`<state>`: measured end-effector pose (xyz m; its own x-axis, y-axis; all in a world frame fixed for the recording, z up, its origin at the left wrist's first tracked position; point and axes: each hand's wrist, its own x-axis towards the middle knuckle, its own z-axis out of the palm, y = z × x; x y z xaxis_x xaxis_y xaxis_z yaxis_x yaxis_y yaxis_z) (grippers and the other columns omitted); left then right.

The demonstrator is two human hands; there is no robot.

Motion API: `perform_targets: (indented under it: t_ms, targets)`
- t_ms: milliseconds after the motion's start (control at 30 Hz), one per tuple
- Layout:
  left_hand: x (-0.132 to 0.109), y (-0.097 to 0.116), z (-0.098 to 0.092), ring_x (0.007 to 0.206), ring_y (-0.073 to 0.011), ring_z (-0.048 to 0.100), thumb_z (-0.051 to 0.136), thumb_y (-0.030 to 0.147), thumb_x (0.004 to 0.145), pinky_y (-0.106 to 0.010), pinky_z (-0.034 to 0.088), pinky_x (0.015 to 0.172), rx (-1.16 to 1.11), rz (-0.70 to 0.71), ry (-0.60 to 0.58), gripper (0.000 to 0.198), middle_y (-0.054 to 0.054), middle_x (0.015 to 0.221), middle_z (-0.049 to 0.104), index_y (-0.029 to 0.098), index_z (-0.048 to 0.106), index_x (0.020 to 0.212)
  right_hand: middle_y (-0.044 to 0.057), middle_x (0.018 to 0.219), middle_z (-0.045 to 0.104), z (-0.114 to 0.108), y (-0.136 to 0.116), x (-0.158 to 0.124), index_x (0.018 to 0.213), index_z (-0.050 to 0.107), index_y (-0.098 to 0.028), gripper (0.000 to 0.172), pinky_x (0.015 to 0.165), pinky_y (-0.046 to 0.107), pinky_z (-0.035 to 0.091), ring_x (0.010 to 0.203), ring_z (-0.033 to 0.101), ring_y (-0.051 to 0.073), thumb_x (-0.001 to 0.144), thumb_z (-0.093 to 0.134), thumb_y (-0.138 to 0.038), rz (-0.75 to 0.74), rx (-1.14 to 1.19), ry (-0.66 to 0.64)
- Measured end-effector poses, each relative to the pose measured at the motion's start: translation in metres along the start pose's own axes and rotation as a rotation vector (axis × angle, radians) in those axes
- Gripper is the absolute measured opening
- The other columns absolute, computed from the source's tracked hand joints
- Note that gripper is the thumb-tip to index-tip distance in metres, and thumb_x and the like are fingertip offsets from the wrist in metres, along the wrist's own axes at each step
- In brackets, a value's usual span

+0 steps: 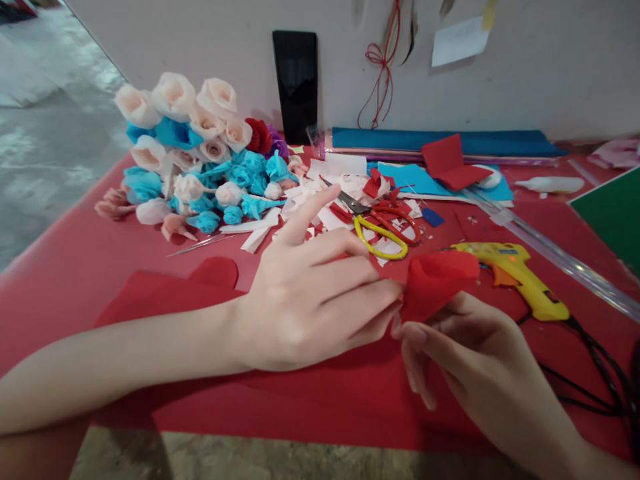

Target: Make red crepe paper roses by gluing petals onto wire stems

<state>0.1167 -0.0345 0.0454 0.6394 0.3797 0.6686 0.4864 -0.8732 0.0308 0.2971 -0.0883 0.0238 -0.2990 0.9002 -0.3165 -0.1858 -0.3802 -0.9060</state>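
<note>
A red paper flower (435, 280), a loosely rolled cup of thin paper, is held above the front of the table. My right hand (480, 360) pinches it low on its right side, with the other fingers curled below. From the left, my left hand (310, 300) closes its thumb side and lower fingers at the flower's base, while its index finger points up and away. The fingertips of both hands meet at the base, so the exact grip is partly hidden. Under my left forearm lie red paper sheets (165, 293).
Paper flowers (240, 173) in cream, blue and pink are heaped at the back left. Yellow-and-red-handled scissors (383, 237) lie on paper scraps. A yellow glue gun (520, 273) with a black cord sits right. A black phone (296, 83) leans on the wall.
</note>
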Motion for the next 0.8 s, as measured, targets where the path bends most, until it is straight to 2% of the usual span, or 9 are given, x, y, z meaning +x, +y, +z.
perform_targets:
  t_ms: [200, 367, 500, 600, 700, 800]
  targets:
    - [0.001, -0.0002, 0.0, 0.062, -0.0134, 0.062, 0.062, 0.019, 0.073, -0.052, 0.037, 0.101, 0.051, 0.079, -0.004, 0.005, 0.004, 0.057, 0.064, 0.015, 0.066, 0.074, -0.003, 0.048, 0.057, 0.0007, 0.0023, 0.0008, 0.078, 0.047, -0.018, 0.016, 0.037, 0.014, 0.037, 0.037, 0.05, 0.008, 0.075, 0.063, -0.019, -0.002, -0.03, 0.009]
    - [-0.0002, 0.0, 0.0011, 0.06, -0.0133, 0.063, 0.064, 0.016, 0.07, -0.049, 0.035, 0.102, 0.095, 0.12, 0.059, 0.003, 0.006, 0.053, 0.063, 0.016, 0.066, 0.069, -0.005, 0.047, 0.054, 0.0005, 0.0042, 0.0038, 0.078, 0.046, -0.018, 0.018, 0.036, 0.012, 0.034, 0.036, 0.048, 0.006, 0.074, 0.064, -0.018, 0.007, -0.003, 0.015]
    - [-0.0021, 0.0007, 0.0023, 0.06, -0.0111, 0.063, 0.059, 0.014, 0.072, -0.048, 0.032, 0.102, 0.158, 0.14, 0.09, 0.012, 0.01, 0.05, 0.058, 0.017, 0.065, 0.062, -0.005, 0.047, 0.054, 0.001, 0.005, 0.0042, 0.077, 0.046, -0.018, 0.018, 0.036, 0.012, 0.032, 0.036, 0.047, 0.005, 0.075, 0.063, -0.021, 0.015, -0.03, 0.001]
    - [-0.0036, 0.0013, 0.0032, 0.062, -0.008, 0.062, 0.055, 0.014, 0.074, -0.043, 0.027, 0.105, 0.189, 0.15, 0.101, 0.017, 0.011, 0.049, 0.054, 0.019, 0.065, 0.061, -0.005, 0.045, 0.054, 0.0015, 0.0045, 0.0027, 0.074, 0.044, -0.017, 0.02, 0.037, 0.011, 0.031, 0.036, 0.046, 0.005, 0.075, 0.064, -0.021, 0.017, -0.061, 0.008]
    - [-0.0055, 0.0034, 0.0028, 0.059, -0.0073, 0.059, 0.06, 0.015, 0.072, -0.04, 0.026, 0.108, 0.156, 0.141, 0.075, 0.011, 0.012, 0.05, 0.056, 0.019, 0.063, 0.062, -0.005, 0.044, 0.053, 0.0015, 0.0038, 0.0014, 0.074, 0.045, -0.016, 0.02, 0.037, 0.011, 0.029, 0.035, 0.045, 0.004, 0.075, 0.064, -0.021, 0.028, -0.068, 0.013]
    - [-0.0065, 0.0049, 0.0023, 0.059, -0.0091, 0.057, 0.064, 0.015, 0.068, -0.043, 0.03, 0.107, 0.125, 0.123, 0.103, 0.008, 0.011, 0.051, 0.058, 0.019, 0.061, 0.061, -0.004, 0.046, 0.053, 0.0011, 0.0036, 0.0012, 0.074, 0.045, -0.016, 0.02, 0.036, 0.012, 0.03, 0.036, 0.045, 0.005, 0.075, 0.064, -0.023, 0.03, -0.063, -0.003]
